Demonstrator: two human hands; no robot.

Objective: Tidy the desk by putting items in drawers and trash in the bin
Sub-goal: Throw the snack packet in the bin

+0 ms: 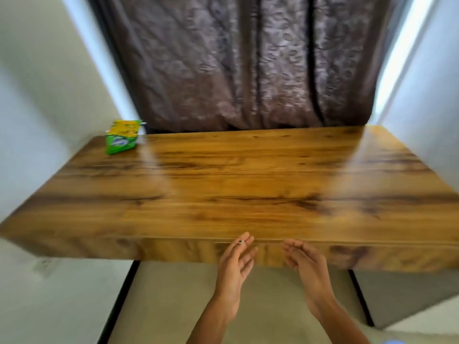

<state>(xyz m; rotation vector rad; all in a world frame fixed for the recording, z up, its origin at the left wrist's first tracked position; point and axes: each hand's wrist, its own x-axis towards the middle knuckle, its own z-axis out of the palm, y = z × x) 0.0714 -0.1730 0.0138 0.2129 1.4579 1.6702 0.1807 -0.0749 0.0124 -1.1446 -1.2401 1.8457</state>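
The table point(248, 184) is almost bare: one green and yellow packet point(122, 137) remains, at the far left corner, close to the wall and just in front of the curtain point(248, 60). Both hands are at the near edge, in front of the table's front panel. The left hand point(234, 266) has its fingers spread and loose, grip apart, holding nothing; a ring shows on one finger. The right hand point(306, 265) is likewise open, fingers slightly curled, grip apart and empty. The fingertips of both appear at or just short of the front panel; contact cannot be confirmed, as the view is blurred. Judgement: the hands are probably at a drawer front, and the task is near its end, with the packet the only item outstanding. No drawer line, handle or bin is visible. The next move calls for a long reach to the far left corner, most naturally with the left hand, and a light pinch. The packet stands upright with its top torn or folded open, crumpled, with a thin dark thing, perhaps a straw, at its top. It looks like trash for the bin; it should be light and easily crushed.
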